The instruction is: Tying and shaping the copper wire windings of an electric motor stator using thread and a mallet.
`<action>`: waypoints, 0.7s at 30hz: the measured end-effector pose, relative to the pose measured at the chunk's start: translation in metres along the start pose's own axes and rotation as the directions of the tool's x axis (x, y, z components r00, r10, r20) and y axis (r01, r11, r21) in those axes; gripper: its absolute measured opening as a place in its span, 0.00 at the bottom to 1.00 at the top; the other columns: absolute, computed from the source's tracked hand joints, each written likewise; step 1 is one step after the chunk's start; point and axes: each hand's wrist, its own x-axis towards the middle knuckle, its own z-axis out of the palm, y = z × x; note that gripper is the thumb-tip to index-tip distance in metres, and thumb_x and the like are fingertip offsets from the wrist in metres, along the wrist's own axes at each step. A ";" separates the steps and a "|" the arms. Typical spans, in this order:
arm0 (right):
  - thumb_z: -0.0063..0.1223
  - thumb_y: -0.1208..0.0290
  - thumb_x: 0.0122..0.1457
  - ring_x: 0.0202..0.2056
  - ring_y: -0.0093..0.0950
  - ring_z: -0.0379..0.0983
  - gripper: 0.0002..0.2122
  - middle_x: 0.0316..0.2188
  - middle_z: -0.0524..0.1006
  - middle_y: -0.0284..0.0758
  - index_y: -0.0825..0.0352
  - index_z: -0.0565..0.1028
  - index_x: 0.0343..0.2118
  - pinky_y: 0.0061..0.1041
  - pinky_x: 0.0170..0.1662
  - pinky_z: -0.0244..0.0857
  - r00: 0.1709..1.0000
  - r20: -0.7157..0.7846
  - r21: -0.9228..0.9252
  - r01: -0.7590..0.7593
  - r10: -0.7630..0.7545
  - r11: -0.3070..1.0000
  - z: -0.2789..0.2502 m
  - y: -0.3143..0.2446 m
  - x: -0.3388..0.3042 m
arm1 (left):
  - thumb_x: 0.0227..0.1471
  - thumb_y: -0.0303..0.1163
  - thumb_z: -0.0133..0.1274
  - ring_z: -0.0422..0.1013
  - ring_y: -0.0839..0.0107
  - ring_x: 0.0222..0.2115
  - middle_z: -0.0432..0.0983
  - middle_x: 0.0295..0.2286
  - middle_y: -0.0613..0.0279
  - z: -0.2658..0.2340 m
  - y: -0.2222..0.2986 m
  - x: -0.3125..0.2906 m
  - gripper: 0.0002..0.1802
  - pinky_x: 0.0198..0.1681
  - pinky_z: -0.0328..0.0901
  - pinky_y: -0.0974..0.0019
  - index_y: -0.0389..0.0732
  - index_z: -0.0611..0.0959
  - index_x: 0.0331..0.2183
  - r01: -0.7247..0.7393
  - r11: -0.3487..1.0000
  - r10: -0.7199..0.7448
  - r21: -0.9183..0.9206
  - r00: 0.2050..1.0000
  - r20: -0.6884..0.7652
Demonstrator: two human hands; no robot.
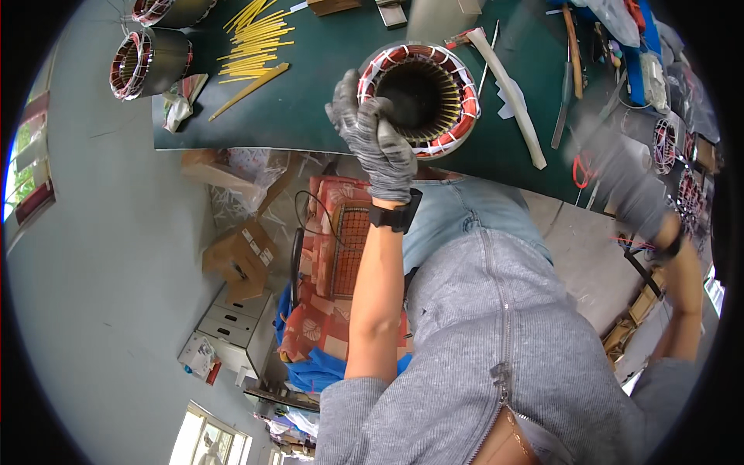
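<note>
A motor stator (463, 99) stands near the front edge of the green table, its round bore facing up. White cord laces the red winding ring, and yellow slot strips line the inside. My left hand (373, 138), in a grey glove, is closed on the stator's left rim, fingers outside and thumb toward the bore. Off to the right, my gloved right hand (634, 182) is smeared by motion near the table's right edge. Its fingers, and anything in them, cannot be made out. Red-handled scissors (581, 169) lie beside it.
Yellow strips (260, 39) are scattered on the table (310, 93) at left, near another stator (151, 63). A pale curved bar (508, 97) lies right of the held stator. Tools, including a wooden-handled one (573, 54), lie farther right. A patterned chair (318, 310) stands below.
</note>
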 end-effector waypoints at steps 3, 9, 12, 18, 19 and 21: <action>0.54 0.65 0.50 0.46 0.37 0.69 0.17 0.47 0.71 0.44 0.68 0.72 0.41 0.30 0.50 0.63 0.844 0.452 -0.152 -0.245 0.288 0.958 0.012 -0.079 0.032 | 0.54 0.41 0.36 0.59 0.49 0.56 0.70 0.50 0.51 0.004 -0.008 0.005 0.16 0.63 0.36 0.43 0.45 0.76 0.27 -0.067 0.990 0.060 0.121 0.996 0.062; 0.49 0.75 0.57 0.45 0.29 0.70 0.18 0.49 0.71 0.39 0.69 0.68 0.51 0.26 0.52 0.63 0.958 0.155 -0.783 0.267 -0.240 0.561 -0.022 0.008 0.018 | 0.54 0.41 0.34 0.61 0.52 0.54 0.71 0.49 0.51 -0.011 -0.001 0.016 0.19 0.61 0.42 0.46 0.42 0.78 0.26 -0.096 0.966 0.083 0.238 0.994 0.065; 0.49 0.75 0.58 0.41 0.27 0.72 0.20 0.46 0.72 0.39 0.72 0.66 0.54 0.22 0.53 0.64 0.965 0.010 -0.825 0.157 -0.264 0.543 0.018 0.018 0.001 | 0.53 0.43 0.35 0.60 0.52 0.54 0.72 0.48 0.52 -0.011 -0.007 0.016 0.19 0.62 0.40 0.45 0.44 0.78 0.25 -0.110 0.975 0.096 0.192 0.992 0.079; 0.54 0.67 0.50 0.42 0.28 0.72 0.25 0.40 0.73 0.39 0.69 0.67 0.51 0.27 0.45 0.66 0.914 0.322 0.013 -0.264 0.246 0.964 -0.018 -0.061 0.041 | 0.48 0.41 0.40 0.58 0.53 0.56 0.73 0.48 0.56 -0.020 -0.011 0.030 0.14 0.65 0.34 0.46 0.49 0.79 0.23 -0.095 0.974 0.044 0.204 0.970 0.241; 0.53 0.66 0.52 0.44 0.26 0.71 0.26 0.43 0.72 0.38 0.68 0.65 0.55 0.27 0.46 0.66 0.929 0.106 0.084 -0.364 0.355 0.928 -0.026 -0.075 0.018 | 0.48 0.40 0.40 0.58 0.53 0.56 0.73 0.48 0.56 -0.021 -0.015 0.034 0.14 0.65 0.34 0.47 0.49 0.79 0.23 -0.109 0.991 0.082 0.083 0.958 0.277; 0.48 0.68 0.59 0.52 0.28 0.67 0.24 0.53 0.68 0.39 0.68 0.62 0.59 0.27 0.54 0.64 0.980 0.004 0.543 -0.168 0.197 0.823 -0.051 -0.043 0.042 | 0.48 0.40 0.40 0.57 0.54 0.56 0.73 0.48 0.57 -0.019 -0.012 0.034 0.14 0.65 0.33 0.47 0.49 0.80 0.23 -0.094 0.988 0.063 0.126 0.971 0.230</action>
